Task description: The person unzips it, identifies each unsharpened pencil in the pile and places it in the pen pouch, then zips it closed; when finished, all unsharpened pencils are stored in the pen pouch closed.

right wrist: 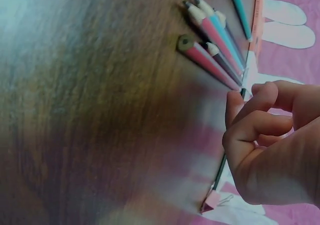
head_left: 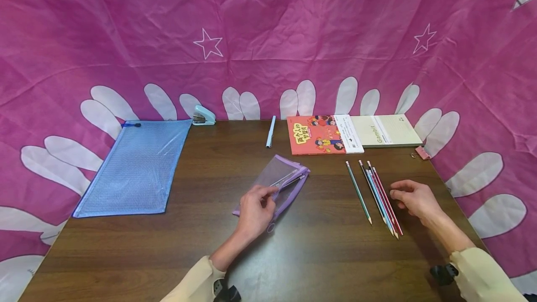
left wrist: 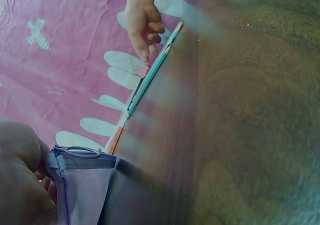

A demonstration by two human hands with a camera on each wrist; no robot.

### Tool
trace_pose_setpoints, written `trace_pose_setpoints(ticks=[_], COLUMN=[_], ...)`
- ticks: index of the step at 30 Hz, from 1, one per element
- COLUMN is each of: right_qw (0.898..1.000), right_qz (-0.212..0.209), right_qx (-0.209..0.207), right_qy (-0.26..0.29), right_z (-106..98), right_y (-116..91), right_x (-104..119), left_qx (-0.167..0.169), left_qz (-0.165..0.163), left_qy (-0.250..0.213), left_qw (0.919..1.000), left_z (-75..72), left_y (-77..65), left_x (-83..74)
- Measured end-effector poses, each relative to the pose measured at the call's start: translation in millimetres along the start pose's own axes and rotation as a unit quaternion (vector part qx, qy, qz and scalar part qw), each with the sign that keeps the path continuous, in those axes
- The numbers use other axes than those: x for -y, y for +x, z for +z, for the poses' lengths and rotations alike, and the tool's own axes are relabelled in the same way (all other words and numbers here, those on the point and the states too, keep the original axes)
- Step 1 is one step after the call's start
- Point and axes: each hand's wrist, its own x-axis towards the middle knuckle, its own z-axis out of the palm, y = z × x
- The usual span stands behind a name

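My left hand (head_left: 255, 211) grips a purple mesh zip pouch (head_left: 289, 195) near the middle of the table. Thin stick-like items show through its mesh by the far end. In the left wrist view, the pouch's zip edge and ring (left wrist: 82, 151) stick out beside the hand. My right hand (head_left: 415, 199) hovers just right of a bunch of pencils (head_left: 382, 199), its fingers loosely bent and holding nothing. A single green pencil (head_left: 358, 192) lies left of the bunch. From the right wrist, the fingers (right wrist: 250, 135) appear close by the pencils (right wrist: 215, 30).
A blue mesh zip folder (head_left: 134, 167) lies at the left, with a light-blue stapler (head_left: 204, 115) behind it. A pale blue pen (head_left: 271, 132), a red book (head_left: 314, 136), a Gambit notebook (head_left: 388, 129) and a pink binder clip (head_left: 423, 153) line the back edge, before a pink cloth.
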Motion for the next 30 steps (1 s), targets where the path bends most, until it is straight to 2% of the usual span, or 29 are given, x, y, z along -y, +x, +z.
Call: trace_pose_setpoints(ticks=[6,13,18,30], right_qw=[1.0,1.0,1.0,0.999], right_qz=[0.01,-0.003,-0.018,-0.02], right_qx=[0.015,0.025,0.018,0.019], right_qy=[0.008,0.016,0.006,-0.022], right_z=[0.3,2.3,4.2,6.4], right_y=[3.6,7.6,10.1,10.5], right_x=[-3.7,-9.2,-8.5,-8.2], left_qx=[0.002,0.0,0.0,0.001], left_qz=[-0.003,0.003,0.005,-0.002], left_qy=[-0.003,0.001,0.005,-0.003], left_qw=[1.0,1.0,1.0,1.0], left_z=[0.0,-0.3,-0.5,-0.4], left_y=[-0.6,0.0,0.3,0.3], left_x=[-0.1,-0.3,-0.2,-0.3])
